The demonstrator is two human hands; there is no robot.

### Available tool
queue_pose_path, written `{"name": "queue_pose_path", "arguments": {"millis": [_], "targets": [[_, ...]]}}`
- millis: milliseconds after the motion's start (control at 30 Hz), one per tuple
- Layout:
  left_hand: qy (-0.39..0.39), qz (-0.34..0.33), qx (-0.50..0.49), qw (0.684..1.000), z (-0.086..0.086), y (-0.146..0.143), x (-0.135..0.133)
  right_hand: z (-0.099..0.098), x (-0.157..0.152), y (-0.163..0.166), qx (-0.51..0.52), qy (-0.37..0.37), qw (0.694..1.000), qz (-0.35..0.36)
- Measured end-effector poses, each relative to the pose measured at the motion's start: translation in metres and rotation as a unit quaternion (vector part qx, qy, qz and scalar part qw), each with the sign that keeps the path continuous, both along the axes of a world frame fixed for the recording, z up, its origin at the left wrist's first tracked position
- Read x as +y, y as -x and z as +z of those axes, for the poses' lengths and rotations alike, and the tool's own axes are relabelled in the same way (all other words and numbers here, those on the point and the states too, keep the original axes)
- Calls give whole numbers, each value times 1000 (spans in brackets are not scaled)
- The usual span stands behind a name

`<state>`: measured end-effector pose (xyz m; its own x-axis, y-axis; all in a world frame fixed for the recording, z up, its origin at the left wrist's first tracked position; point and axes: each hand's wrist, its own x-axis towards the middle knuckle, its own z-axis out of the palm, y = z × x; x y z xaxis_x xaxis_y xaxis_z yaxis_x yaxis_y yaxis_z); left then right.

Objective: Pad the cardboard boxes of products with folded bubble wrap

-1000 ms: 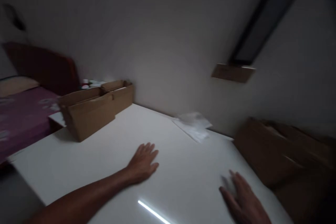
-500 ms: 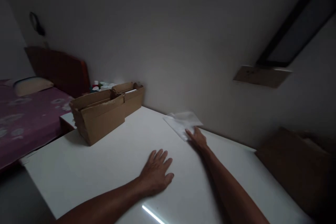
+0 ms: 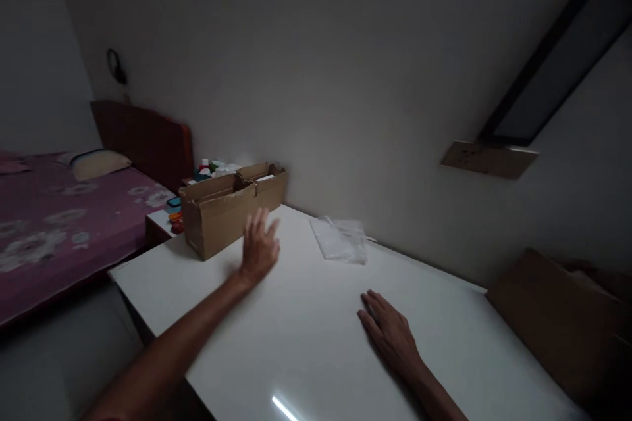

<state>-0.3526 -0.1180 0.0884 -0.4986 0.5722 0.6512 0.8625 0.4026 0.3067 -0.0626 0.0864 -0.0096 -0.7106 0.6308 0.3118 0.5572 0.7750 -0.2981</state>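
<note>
My left hand [image 3: 260,247] is raised with its fingers spread, close in front of an open-topped cardboard box [image 3: 224,218]. Whether it touches the box I cannot tell. A second cardboard box [image 3: 270,189] stands right behind the first, with something white inside. On the white table [image 3: 296,316], near the wall, lies a flat clear plastic bag [image 3: 340,241]. My right hand [image 3: 390,329] is low over the table, nearer to me than the bag, its fingers stretched out and nothing in them.
At the right end sits a larger brown cardboard box [image 3: 548,316]. A bed [image 3: 74,210] with a purple sheet lies left of the table, beside a small stand [image 3: 158,220] with small items. A socket panel [image 3: 488,159] and a black-framed panel [image 3: 557,59] hang on the wall.
My right hand has let go of the plastic bag and drawn back toward me. My left hand has moved forward and left to the cardboard box. The view has shifted left.
</note>
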Motion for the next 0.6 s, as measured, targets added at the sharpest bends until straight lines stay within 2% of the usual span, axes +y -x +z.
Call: {"name": "queue_pose_path", "arguments": {"millis": [67, 133, 200, 267, 400, 600], "targets": [[-6, 106, 42, 993, 30, 41, -25, -2, 2, -1, -7, -13, 1000, -7], [38, 161, 39, 985, 53, 74, -47, -1, 2, 3, 4, -19, 1000, -11], [72, 168, 20, 983, 68, 94, -62, 1, -1, 7, 35, -8, 999, -15], [96, 149, 3, 984, 75, 99, -68, 4, -5, 8, 70, 15, 997, -18], [120, 84, 8, 989, 77, 74, -73, 8, -7, 3, 126, 49, 990, -30], [116, -79, 47, 989, 72, -15, -97, 16, -3, -3, 218, 113, 968, -58]]}}
